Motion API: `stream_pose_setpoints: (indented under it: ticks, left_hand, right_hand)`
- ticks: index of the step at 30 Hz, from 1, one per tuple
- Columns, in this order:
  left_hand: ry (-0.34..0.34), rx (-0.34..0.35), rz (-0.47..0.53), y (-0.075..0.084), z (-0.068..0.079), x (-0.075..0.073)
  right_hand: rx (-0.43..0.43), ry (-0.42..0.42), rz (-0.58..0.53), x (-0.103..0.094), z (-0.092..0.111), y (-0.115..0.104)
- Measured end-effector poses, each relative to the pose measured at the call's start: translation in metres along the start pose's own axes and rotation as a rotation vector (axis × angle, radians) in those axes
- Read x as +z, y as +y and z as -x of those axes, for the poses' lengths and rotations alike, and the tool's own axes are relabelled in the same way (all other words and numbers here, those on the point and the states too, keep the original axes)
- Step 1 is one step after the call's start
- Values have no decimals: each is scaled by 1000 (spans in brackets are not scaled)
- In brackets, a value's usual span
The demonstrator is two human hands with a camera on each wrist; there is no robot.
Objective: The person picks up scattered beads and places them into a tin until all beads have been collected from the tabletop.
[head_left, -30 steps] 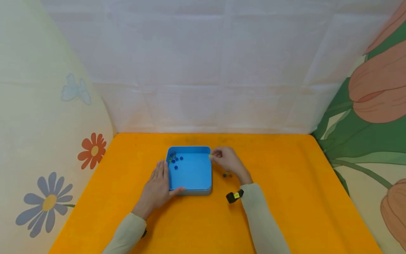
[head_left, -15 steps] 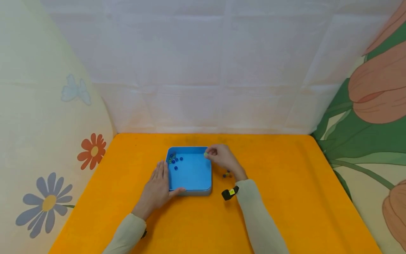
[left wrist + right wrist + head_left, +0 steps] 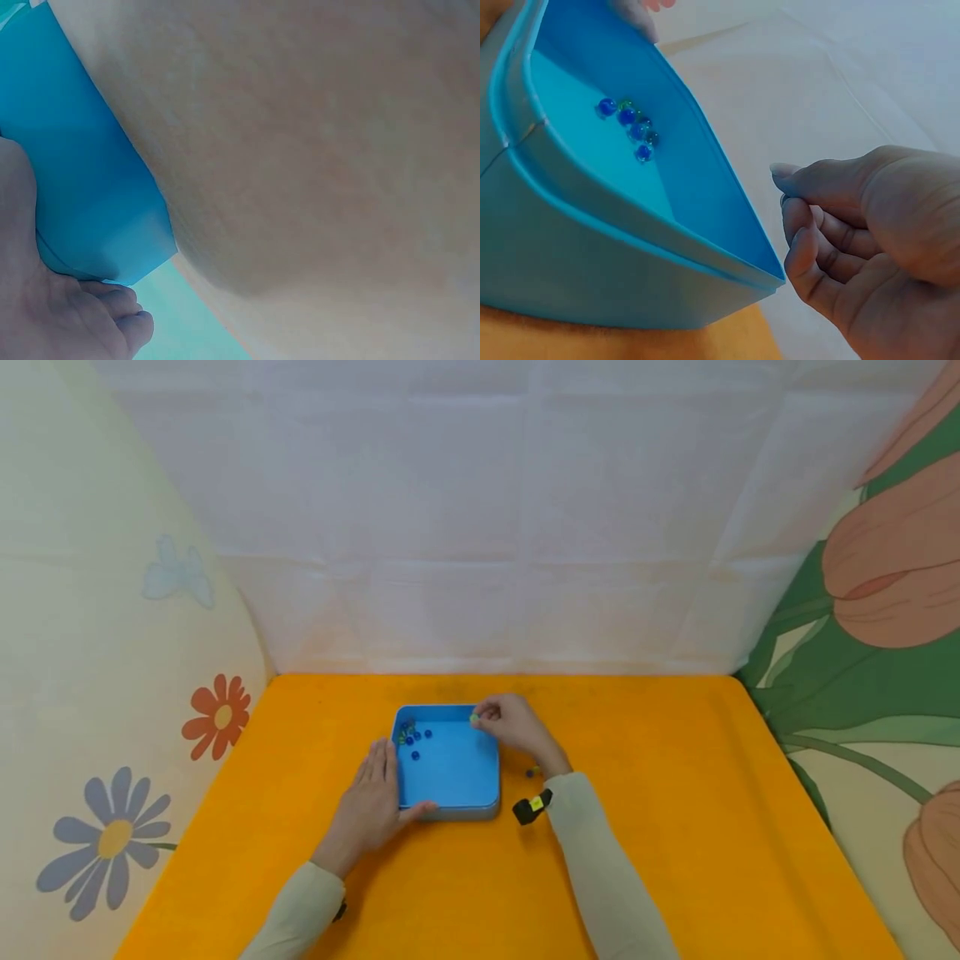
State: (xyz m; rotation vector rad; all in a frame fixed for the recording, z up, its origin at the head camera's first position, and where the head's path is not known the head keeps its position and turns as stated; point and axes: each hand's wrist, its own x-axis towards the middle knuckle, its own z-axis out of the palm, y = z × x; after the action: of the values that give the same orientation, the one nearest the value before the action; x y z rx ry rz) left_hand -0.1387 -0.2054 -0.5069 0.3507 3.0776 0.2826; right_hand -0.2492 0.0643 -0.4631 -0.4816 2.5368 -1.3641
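Note:
A square blue box [image 3: 450,777] stands on the table with several blue and yellow-green glass marbles [image 3: 409,740] gathered in its back left part. My left hand [image 3: 369,810] lies along the box's left side, fingers straight against the wall and thumb across the front edge. Over the back right corner of the box, my right hand [image 3: 513,724] pinches a yellow-green marble [image 3: 475,718] between thumb and fingertips. In the right wrist view that marble is mostly hidden by the fingers [image 3: 799,214]. The left wrist view shows part of the box wall [image 3: 97,165] beside the hand.
A few more marbles [image 3: 531,772] lie on the orange table [image 3: 660,793] right of the box, partly covered by the right wrist. White cloth [image 3: 450,527] hangs behind the table, and flower-printed cloths [image 3: 885,610] stand at both sides.
My right hand has carried the yellow-green marble left and slightly back, from the box's right rim to over its inside. The left hand and the box have stayed in place.

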Motion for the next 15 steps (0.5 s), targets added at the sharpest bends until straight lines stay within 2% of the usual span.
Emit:
stream_pose_setpoints:
  ticks: [15]
  left_hand:
    - [24,17,-27,2,1,0]
  right_hand:
    - [-8,11,42,6,-11,-9]
